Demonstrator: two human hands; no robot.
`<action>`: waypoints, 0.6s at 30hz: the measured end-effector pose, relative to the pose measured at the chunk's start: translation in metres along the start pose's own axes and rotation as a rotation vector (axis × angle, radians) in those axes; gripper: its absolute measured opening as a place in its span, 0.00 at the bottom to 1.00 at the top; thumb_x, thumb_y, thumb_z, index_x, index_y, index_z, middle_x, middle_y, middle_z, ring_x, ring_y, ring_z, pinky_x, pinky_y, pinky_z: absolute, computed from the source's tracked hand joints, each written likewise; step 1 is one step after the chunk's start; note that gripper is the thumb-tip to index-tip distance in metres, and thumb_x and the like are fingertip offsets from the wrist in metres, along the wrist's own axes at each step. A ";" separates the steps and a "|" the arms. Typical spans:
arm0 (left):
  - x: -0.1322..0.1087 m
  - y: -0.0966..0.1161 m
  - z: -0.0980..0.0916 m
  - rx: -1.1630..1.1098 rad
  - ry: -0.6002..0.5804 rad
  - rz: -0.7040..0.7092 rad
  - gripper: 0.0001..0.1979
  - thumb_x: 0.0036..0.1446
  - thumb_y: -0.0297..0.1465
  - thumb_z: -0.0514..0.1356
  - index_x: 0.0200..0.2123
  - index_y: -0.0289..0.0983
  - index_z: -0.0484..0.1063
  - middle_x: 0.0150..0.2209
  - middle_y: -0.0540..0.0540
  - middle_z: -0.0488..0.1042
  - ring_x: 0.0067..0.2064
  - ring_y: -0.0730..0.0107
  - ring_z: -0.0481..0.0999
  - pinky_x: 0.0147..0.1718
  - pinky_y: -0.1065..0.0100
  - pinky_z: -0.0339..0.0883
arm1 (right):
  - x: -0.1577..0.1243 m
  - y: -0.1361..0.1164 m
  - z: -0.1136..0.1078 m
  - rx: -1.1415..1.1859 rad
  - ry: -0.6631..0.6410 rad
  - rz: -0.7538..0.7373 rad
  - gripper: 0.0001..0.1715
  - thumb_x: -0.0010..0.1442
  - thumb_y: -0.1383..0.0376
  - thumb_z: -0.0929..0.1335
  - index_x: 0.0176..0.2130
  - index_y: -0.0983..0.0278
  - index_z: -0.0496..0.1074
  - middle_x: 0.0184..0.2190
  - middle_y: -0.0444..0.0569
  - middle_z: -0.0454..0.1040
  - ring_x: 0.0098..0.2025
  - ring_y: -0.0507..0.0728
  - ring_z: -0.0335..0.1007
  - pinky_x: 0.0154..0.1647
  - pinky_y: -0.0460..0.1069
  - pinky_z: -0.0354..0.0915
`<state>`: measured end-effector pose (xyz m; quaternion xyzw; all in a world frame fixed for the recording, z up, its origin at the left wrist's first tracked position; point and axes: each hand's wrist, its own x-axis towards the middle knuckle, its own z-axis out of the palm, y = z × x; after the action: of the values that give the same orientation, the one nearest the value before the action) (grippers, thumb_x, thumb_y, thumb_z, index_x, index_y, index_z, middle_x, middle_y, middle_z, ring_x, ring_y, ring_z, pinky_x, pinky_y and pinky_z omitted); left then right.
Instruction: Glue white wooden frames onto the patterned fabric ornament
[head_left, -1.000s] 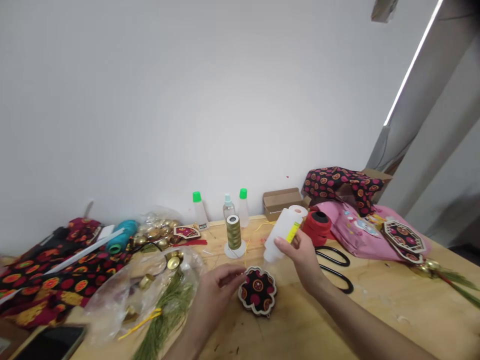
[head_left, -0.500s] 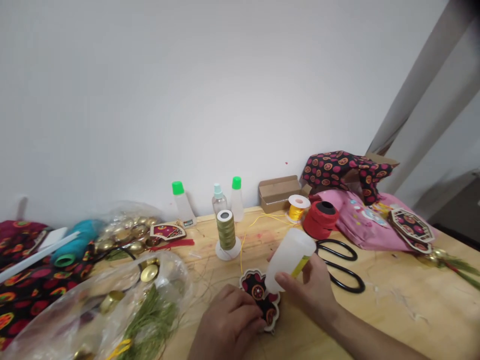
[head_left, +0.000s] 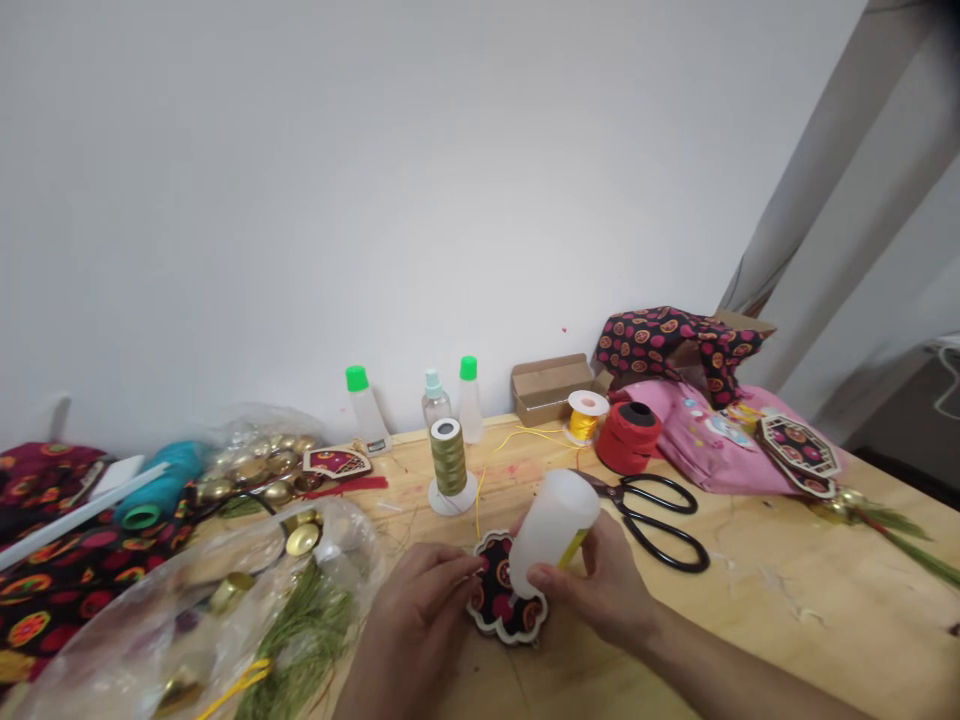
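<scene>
A scallop-edged ornament (head_left: 493,592) of dark patterned cloth in a pale wooden frame lies on the table in front of me. My left hand (head_left: 424,600) is closed, its fingertips pinching at the ornament's upper left edge. In my right hand (head_left: 600,580) a translucent white glue bottle (head_left: 553,525) is tipped with its nozzle down against the cloth. The fingers wrap round the bottle, and its yellow label shows partly. Just behind stands an olive thread spool (head_left: 450,460). Black-handled scissors (head_left: 664,525) lie right of the bottle.
Two green-capped bottles (head_left: 367,412) and a small clear bottle (head_left: 436,402) stand along the wall. A yellow cord spool (head_left: 583,418), a red thread cone (head_left: 628,440) and a pink cloth (head_left: 690,440) are at right. A plastic bag (head_left: 142,610) with gold bells and green tassels is at left.
My left hand has shifted from lying over the ornament to pinching its upper left edge. The bottle's nozzle has moved down across the cloth. More of the scissors shows.
</scene>
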<state>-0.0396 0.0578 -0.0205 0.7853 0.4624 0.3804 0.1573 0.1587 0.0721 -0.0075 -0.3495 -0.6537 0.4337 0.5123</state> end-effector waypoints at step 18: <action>-0.001 0.004 0.004 -0.076 -0.156 0.010 0.06 0.54 0.29 0.58 0.33 0.44 0.75 0.31 0.51 0.76 0.34 0.71 0.75 0.33 0.73 0.68 | 0.003 0.002 0.000 -0.183 0.012 -0.050 0.16 0.45 0.58 0.71 0.31 0.67 0.69 0.25 0.48 0.72 0.27 0.56 0.67 0.28 0.48 0.64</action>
<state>-0.0345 0.0551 -0.0218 0.8083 0.4301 0.3360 0.2207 0.1579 0.0759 -0.0082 -0.3807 -0.6961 0.3573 0.4928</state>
